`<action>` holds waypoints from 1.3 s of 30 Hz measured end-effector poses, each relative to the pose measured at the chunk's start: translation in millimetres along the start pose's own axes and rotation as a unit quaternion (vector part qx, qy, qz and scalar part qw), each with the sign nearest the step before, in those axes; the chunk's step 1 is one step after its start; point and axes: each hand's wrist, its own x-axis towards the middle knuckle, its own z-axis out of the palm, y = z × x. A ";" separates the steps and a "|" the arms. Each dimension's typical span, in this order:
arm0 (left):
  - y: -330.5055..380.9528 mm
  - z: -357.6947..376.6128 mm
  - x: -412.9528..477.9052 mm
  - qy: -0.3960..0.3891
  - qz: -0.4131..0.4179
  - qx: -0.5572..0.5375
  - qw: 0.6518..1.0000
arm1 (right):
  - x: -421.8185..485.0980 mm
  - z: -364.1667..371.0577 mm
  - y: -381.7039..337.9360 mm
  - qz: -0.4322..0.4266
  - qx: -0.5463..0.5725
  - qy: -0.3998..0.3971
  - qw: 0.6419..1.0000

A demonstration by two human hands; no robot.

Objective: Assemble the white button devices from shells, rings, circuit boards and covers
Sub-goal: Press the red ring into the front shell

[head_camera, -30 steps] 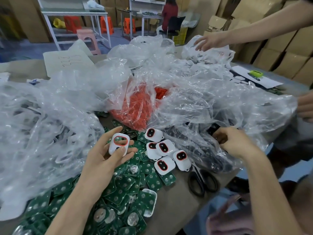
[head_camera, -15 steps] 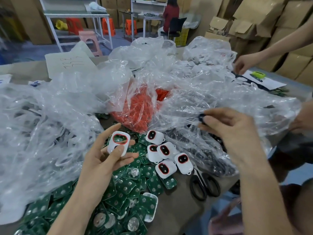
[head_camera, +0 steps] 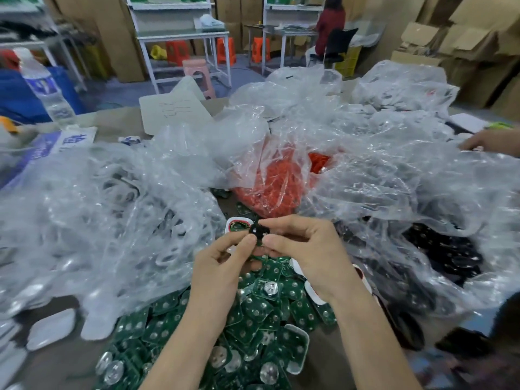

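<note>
Left hand (head_camera: 222, 266) grips the red-ringed white plastic shell (head_camera: 238, 223) above the green circuit-board heap (head_camera: 253, 319) while right hand (head_camera: 309, 257) pinches a small black round cover (head_camera: 257, 231) at its opening, best aligned squarely before pressing.

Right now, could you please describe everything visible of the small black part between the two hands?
The black part is small, round and glossy, like plastic or rubber, with a pale mark too blurred to read. The right hand pinches it between forefinger and thumb; the left hand touches its lower edge with the thumb. It sits in front of the white shell, which the left hand holds.
</note>
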 end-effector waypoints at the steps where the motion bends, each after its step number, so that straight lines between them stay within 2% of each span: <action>1: 0.6 -1.0 -0.1 -0.003 -0.007 -0.011 1.000 | 0.2 0.0 0.3 -0.001 -0.004 -0.006 1.000; 4: 2.4 -1.3 -0.3 -0.009 -0.017 -0.032 0.999 | 1.7 0.9 6.1 0.009 0.004 -0.016 1.000; 8: 5.6 -0.3 -1.1 0.007 -0.028 -0.067 0.997 | 1.9 8.2 19.6 0.058 0.176 0.005 0.983; 10: 6.4 -1.1 -1.0 0.005 -0.025 -0.062 0.998 | 1.0 12.1 23.8 0.070 0.226 0.019 0.971; 17: 1.3 -5.5 3.4 -0.007 -0.002 -0.037 0.999 | 4.9 15.9 29.6 0.085 0.251 0.038 0.963; 21: -3.9 -4.9 4.8 -0.007 0.052 0.006 0.999 | 8.6 16.3 33.1 0.105 0.329 0.097 0.933; 24: -4.3 -3.1 3.2 -0.012 0.080 0.004 0.997 | 9.6 20.4 36.4 0.101 0.327 0.131 0.930; 26: -3.4 -2.5 2.1 -0.033 0.080 -0.035 0.996 | 10.0 24.9 40.1 0.111 0.325 0.143 0.928; 30: -5.1 -3.3 1.2 -0.089 0.056 -0.083 0.991 | 8.9 29.1 40.1 0.133 0.350 0.099 0.922; 39: -11.9 -6.1 3.2 -0.084 0.084 0.040 0.992 | 5.3 36.1 42.5 0.165 0.348 0.070 0.920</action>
